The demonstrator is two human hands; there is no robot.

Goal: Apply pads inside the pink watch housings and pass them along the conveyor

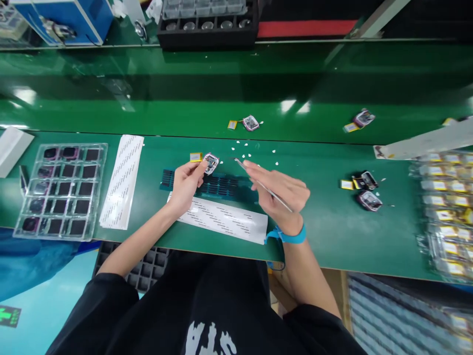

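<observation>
My left hand point(185, 186) pinches an opened watch case point(212, 163) with its inner circuitry facing up. A small yellow battery point(195, 157) lies just beyond my fingers. My right hand point(279, 192) is closed around slim metal tweezers point(242, 165), their tip pointing left toward the case but apart from it. Whether the tip carries anything is too small to tell. Below both hands lie a teal sheet of dark strips point(221, 185) and a white printed sheet point(229, 220). Small white scraps point(246, 144) are scattered past the tweezers' tip.
On the left are a clear tray point(96, 209) of watch parts and white printed strips point(121, 182). Other opened watch cases sit at the back point(251, 123) and right point(369, 200). Clear trays of batteries point(447, 214) fill the right end. A blue band point(295, 236) circles my right wrist.
</observation>
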